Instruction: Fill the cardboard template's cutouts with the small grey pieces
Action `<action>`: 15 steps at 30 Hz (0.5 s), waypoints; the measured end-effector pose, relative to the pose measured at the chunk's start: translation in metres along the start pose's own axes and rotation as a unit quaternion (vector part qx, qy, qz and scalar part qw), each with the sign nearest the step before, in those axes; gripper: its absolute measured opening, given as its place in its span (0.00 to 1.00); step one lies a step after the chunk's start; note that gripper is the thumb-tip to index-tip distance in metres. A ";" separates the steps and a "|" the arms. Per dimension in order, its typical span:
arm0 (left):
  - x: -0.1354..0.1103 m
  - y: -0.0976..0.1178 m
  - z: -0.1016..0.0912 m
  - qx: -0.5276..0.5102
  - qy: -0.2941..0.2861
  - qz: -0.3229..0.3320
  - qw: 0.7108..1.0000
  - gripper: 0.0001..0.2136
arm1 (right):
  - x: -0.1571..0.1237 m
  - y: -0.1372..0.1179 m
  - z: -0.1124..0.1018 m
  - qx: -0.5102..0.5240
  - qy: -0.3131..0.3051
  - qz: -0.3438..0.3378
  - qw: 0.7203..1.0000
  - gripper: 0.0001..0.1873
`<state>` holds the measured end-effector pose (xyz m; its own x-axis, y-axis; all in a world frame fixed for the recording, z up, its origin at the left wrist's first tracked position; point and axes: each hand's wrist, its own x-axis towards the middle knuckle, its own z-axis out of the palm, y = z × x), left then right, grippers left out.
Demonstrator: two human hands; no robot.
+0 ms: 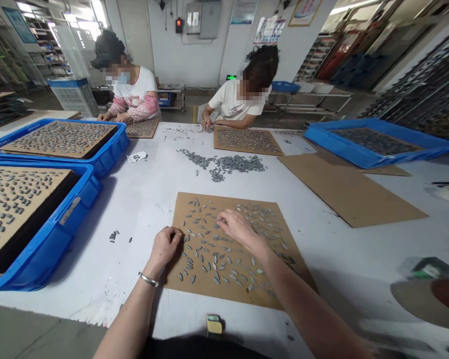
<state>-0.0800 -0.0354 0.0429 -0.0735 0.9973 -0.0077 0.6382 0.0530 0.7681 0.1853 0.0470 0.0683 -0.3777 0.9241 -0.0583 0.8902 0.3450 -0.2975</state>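
A brown board [260, 297] lies on the white table in front of me, scattered with small grey leaf-shaped pieces [216, 267]. Over the upper middle of it is my right hand [237, 228], thumb and fingers pinched together close to the surface. Whatever is between those fingertips is too small to make out. My left hand [167, 245], with a silver bangle at the wrist, rests at the board's left edge. Its fingers are curled closed, and what they hold, if anything, is hidden. Beyond the board lies a loose pile of the same grey pieces [243, 163].
Blue trays [65, 244] with filled boards stand at the left; another blue tray [359, 157] is at the right. Bare boards [349, 192] lie near it. Two co-workers [134, 87] [243, 97] sit across the table [134, 279]. A small yellow-topped object [214, 325] stands near me.
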 end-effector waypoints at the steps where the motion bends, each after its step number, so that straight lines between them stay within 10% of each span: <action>1: 0.000 0.000 0.000 0.000 0.000 0.000 1.000 0.10 | -0.003 -0.003 0.001 0.000 -0.005 -0.015 1.000 0.08; 15: 0.000 -0.003 0.003 -0.004 -0.004 0.009 1.000 0.10 | -0.006 -0.013 0.015 0.033 -0.015 -0.037 0.999 0.07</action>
<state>-0.0802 -0.0353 0.0386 -0.0559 0.9984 0.0012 0.6327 0.0345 0.7737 0.1721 0.0349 0.0581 -0.4502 0.8908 -0.0614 0.8412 0.4001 -0.3637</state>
